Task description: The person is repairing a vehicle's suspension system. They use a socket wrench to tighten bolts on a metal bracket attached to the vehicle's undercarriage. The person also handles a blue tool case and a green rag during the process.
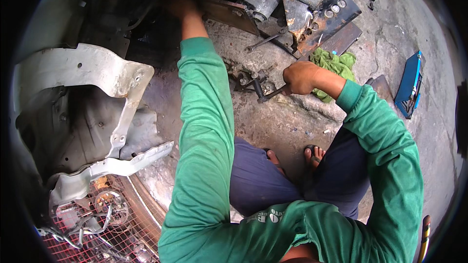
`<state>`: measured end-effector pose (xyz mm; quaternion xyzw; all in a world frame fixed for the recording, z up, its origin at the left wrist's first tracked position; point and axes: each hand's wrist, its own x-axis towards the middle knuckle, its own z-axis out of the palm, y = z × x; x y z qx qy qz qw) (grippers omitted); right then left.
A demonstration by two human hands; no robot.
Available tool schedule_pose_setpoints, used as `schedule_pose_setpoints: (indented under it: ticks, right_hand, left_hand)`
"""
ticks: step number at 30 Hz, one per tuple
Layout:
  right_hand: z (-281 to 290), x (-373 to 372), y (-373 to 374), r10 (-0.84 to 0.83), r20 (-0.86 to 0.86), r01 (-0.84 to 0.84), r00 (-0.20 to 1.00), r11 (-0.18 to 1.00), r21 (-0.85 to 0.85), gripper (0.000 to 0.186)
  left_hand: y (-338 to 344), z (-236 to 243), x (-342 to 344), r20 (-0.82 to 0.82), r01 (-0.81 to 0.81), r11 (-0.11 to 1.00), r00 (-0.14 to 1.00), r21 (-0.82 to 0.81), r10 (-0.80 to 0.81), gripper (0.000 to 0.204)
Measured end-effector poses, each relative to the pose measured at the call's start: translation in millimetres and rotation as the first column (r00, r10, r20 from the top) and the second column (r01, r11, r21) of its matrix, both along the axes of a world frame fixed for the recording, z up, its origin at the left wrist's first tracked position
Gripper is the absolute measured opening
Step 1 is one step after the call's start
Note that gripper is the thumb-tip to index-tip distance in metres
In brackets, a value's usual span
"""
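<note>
1. Where the head view shows the right hand [303,77], its fingers are curled closed around the near end of a dark angled tool [273,95], knuckles uppermost.
2. From that hand, the tool lies to the left and slightly toward the person. Its handle runs slantwise from the fist down to a corner, then a shorter dark arm turns away from the person and a little leftward.
3. Just beyond that shorter arm sits a cluster of small metal parts [246,79] on the rough concrete floor [287,129]; whether tool and parts touch, I cannot tell.
4. The right hand is plainly the nearer one to both tool and cluster. A crumpled green cloth [336,63] lies just beside its wrist, on the right.
5. The left hand [180,6] reaches well apart from the tool, ahead and to the left, into deep shadow. Its fingers are lost in the dark, so how far open it is, or what it has hold of, I cannot tell.
6. Nearest that hand is a flat brownish plate [229,15], whose long axis slopes from beside the left wrist rightward and toward the person.
7. Between the plate and the right hand, a slim metal rod [265,41] lies aslant, apart from both hands. A pale bent metal panel [92,68] stands left of the left forearm.
</note>
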<state>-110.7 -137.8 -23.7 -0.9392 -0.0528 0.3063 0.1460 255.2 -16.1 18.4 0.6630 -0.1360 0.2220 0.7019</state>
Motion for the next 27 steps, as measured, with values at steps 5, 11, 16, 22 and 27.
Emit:
schedule_pose_setpoints:
  ticks: [5, 11, 16, 22, 27]
  right_hand:
    - [-17, -3, -24, -0.046, 0.061, 0.051, 0.997, 0.995, -0.082, 0.040]
    - [-27, -34, -116, -0.291, 0.046, 0.293, 0.956, 0.956, -0.026, 0.046]
    - [-36, -85, -169, -0.785, -0.016, 0.761, 0.619, 0.596, 0.255, 0.048]
    - [-148, -130, -210, -0.979, -0.126, 0.864, 0.160, 0.078, 0.497, 0.054]
    - [-197, -102, -217, -0.985, -0.132, 0.833, 0.112, 0.021, 0.553, 0.048]
  left_hand:
    - [31, 9, -44, -0.251, 0.073, 0.838, 0.937, -0.541, -0.244, 0.048]
    - [8, -9, -13, 0.003, -0.210, 0.973, 0.978, 0.096, 0.211, 0.048]
    - [6, -23, 50, 0.623, -0.754, 0.564, 0.627, 0.335, 0.468, 0.050]
    - [49, -21, 2, -0.132, 0.436, 0.884, 0.879, -0.170, -0.459, 0.044]
    - [84, -25, -45, -0.142, 0.650, 0.759, 0.748, -0.039, -0.648, 0.048]
